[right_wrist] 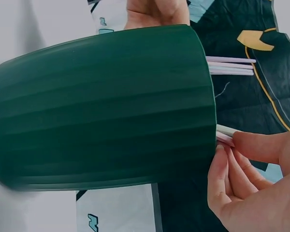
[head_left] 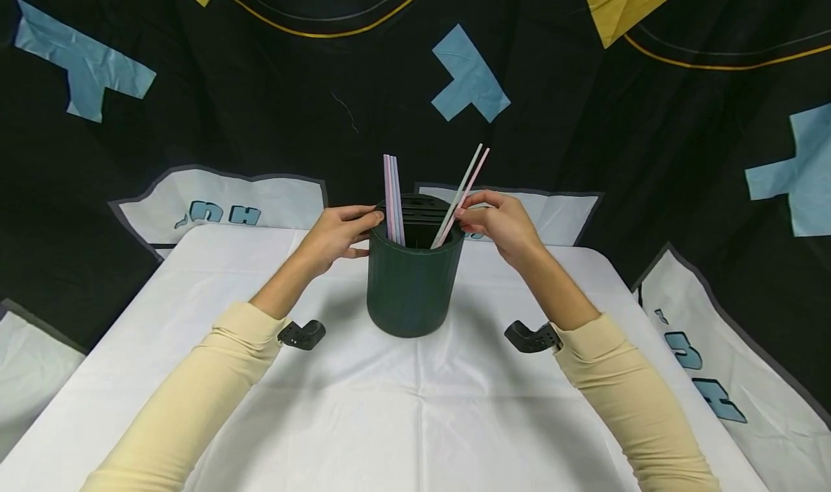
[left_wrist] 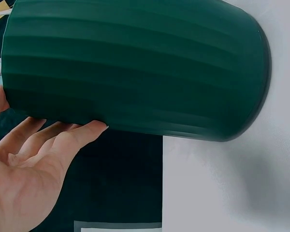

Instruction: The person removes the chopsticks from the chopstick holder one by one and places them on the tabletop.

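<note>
A dark green ribbed bin (head_left: pixel 412 290) stands upright on the white-covered table. My left hand (head_left: pixel 340 236) holds it at the left side of the rim; in the left wrist view, the thumb is at the rim and the other fingers lie along the outer wall (left_wrist: pixel 135 72). Several pastel straws (head_left: pixel 393 196) lean upright inside its left part. At the right side of the rim, my right hand (head_left: pixel 496 221) pinches two more straws (head_left: pixel 462 192), one pale green and one pink, which slant with their lower ends inside the bin. Those lower ends are hidden by the wall.
Dark slats (head_left: pixel 425 207) span the back of the bin's mouth. White cloth (head_left: pixel 363 420) covers the table. Behind hangs a black cloth (head_left: pixel 273 102) with blue and yellow patches. Each wrist bears a black camera mount (head_left: pixel 301 335).
</note>
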`<state>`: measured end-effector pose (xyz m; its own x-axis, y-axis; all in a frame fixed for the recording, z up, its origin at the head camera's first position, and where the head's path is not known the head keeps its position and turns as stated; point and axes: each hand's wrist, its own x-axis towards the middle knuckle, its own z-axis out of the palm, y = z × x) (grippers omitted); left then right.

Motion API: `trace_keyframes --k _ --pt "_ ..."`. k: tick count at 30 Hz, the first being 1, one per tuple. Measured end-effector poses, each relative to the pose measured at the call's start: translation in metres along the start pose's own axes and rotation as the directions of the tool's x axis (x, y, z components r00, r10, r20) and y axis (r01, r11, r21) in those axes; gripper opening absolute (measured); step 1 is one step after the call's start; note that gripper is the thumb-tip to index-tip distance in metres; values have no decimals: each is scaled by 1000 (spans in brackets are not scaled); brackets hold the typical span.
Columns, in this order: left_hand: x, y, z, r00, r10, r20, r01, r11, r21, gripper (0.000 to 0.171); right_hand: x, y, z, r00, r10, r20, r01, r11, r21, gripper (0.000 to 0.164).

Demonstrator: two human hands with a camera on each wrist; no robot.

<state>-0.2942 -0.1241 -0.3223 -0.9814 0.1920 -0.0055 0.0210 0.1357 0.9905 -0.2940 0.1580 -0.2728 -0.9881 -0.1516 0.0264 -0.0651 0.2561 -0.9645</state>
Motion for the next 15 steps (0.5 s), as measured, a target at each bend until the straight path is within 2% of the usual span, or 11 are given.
trace_keyframes --k 4,15 --pt "0 0 0 1000 2 3 -2 1000 2 50 0 -3 -4 1000 -10 -12 10 1000 7 21" --pt "-1 1 0 1000 1 4 -1 1000 0 49 -4 -22 -20 996 -38 -86 47 993 106 16"
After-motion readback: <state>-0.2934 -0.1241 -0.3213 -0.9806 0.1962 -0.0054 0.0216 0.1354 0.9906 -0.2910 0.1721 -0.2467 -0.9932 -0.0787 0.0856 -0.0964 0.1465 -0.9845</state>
